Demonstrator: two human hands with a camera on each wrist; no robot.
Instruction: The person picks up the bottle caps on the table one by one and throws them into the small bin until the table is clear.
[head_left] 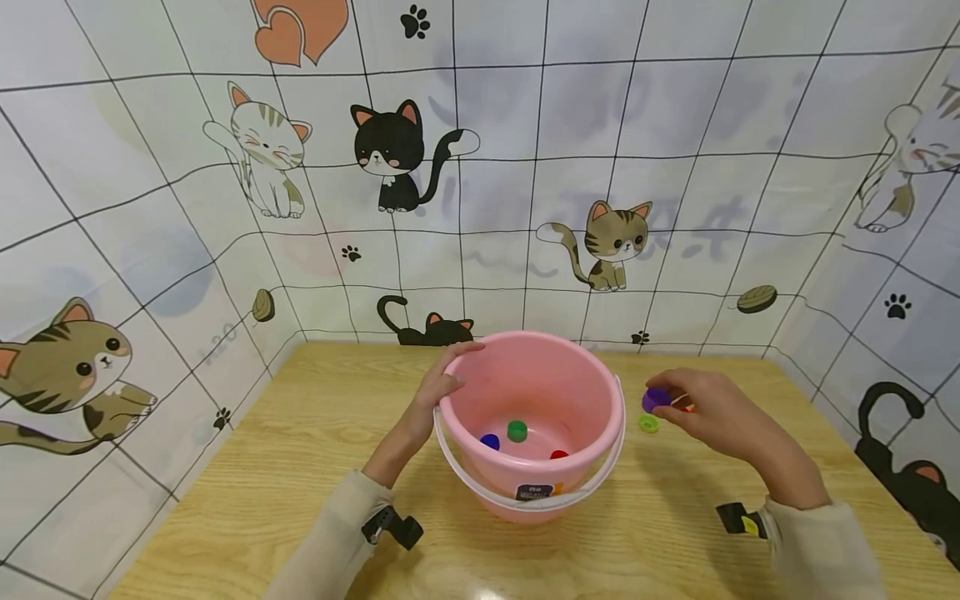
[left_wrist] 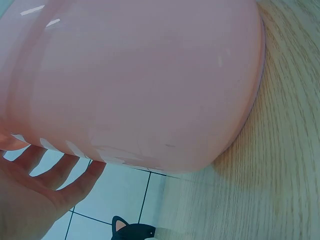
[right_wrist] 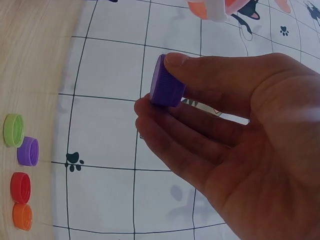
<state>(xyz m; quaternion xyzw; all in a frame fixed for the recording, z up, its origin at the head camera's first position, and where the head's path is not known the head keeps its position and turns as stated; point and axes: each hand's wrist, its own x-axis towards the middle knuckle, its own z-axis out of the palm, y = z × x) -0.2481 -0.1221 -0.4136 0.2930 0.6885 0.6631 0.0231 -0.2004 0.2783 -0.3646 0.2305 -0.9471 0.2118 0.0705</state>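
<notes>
While the left hand (head_left: 425, 406) grips the pink bucket (head_left: 540, 375) at its 10 o'clock edge, the right hand (head_left: 705, 412) pinches a purple cap (head_left: 657, 401), axis roughly upright, just outside the 3 o'clock edge. From the right hand, the bucket's mouth lies at 9 o'clock. The handle (head_left: 534, 505) hangs at 6 o'clock, clear of the mouth; bare table (head_left: 660, 533) shows at 4 o'clock

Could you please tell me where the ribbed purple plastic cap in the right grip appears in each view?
Head: the ribbed purple plastic cap is in the right grip, right of the pink plastic bucket.
Left wrist: not in it.
Right wrist: the cap is just above the picture's centre.
Shared landmark: the light wood-grain tabletop, in all three views.
</notes>
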